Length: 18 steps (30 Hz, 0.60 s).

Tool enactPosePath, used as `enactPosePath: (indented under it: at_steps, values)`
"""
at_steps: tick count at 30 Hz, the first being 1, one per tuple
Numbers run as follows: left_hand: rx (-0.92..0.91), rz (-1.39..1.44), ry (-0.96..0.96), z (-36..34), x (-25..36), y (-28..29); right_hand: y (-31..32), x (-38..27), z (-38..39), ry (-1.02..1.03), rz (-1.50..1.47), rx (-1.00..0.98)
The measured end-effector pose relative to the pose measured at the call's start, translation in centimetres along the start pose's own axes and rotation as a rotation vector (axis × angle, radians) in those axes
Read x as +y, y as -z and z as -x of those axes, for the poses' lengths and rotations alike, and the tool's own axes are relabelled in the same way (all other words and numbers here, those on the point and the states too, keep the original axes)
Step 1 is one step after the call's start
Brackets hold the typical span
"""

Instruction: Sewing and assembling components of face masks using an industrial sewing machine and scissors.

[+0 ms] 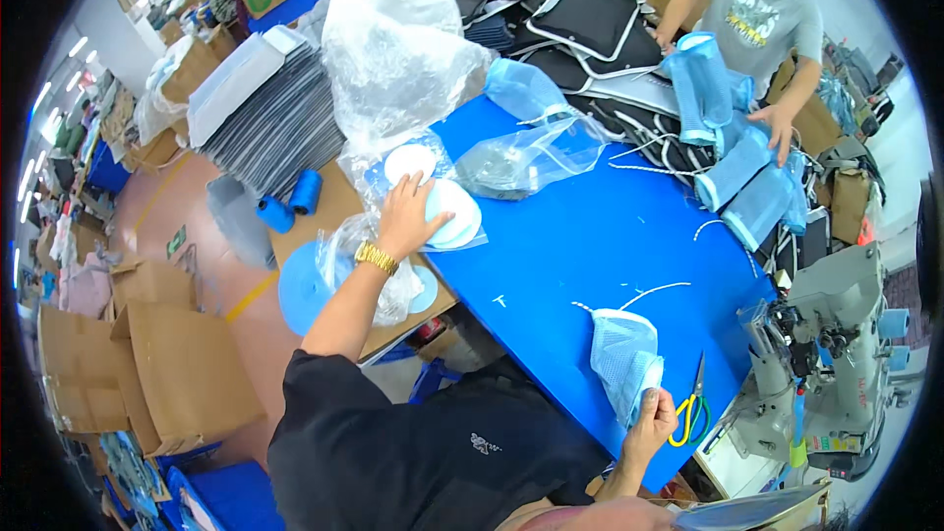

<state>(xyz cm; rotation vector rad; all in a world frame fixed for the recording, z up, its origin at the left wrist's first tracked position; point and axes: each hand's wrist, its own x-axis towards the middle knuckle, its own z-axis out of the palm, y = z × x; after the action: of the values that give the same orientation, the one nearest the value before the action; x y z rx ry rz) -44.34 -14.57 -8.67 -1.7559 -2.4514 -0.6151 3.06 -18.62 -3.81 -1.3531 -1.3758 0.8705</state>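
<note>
My left hand [405, 219], with a gold-coloured watch at the wrist, reaches far out to the left. Its fingers are spread and rest at the edge of a stack of white round discs [455, 214]; another white disc [410, 163] lies just beyond the fingertips. Near the table's front right, my right hand [649, 427] pinches the rim of a light blue mesh pouch [622, 354]. White cord ends stick out from the pouch's far end. Scissors [695, 408] with yellow and green handles lie right beside this hand on the blue table [590, 246].
A sewing machine [826, 354] stands at the right. Across the table a co-worker's hand [777, 128] touches several blue mesh pouches [733, 177]. Clear plastic bags [393, 49], black-edged panels [590, 20] and blue thread spools [306, 193] lie around. Cardboard boxes [187, 364] stand at left.
</note>
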Motion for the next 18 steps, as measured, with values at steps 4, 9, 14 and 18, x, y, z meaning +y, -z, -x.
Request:
enactPosePath:
  at_steps: [4,9,14,18]
  values:
    - [-0.023,-0.077,-0.057,1.0,2.2,0.3,0.1,-0.6,-0.2,-0.044,-0.01,0.002]
    - [-0.032,-0.058,-0.04,2.3,2.5,-0.4,-0.1,-0.9,0.3,-0.035,-0.069,-0.017]
    - [0.007,0.005,-0.063,3.0,2.8,-0.7,0.4,-0.8,1.0,-0.053,-0.09,0.026]
    - [0.101,0.106,-0.194,2.7,3.4,-1.5,0.8,-1.0,1.1,-0.017,0.003,0.032]
